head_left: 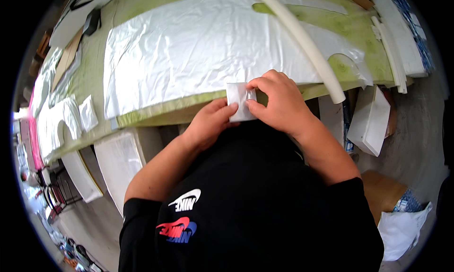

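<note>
Close to my body, at the table's near edge, I hold a small white rectangular piece (235,92) of sheet material. My left hand (208,123) grips its lower left edge, with the thumb on top. The thumb and index finger of my right hand (286,104) pinch toward each other at its right side, where a little fold or flap shows. Whether the piece is cloth, film or a pouch I cannot tell. Beyond my hands lies a large shiny white sheet (184,49), spread over the green-covered table (113,90).
A long cream tube (302,42) lies across the sheet at right, its end past the near edge. Cut white pieces (52,123) are at left. White boxes (120,156) stand below the table. A white bag (402,234) is at lower right.
</note>
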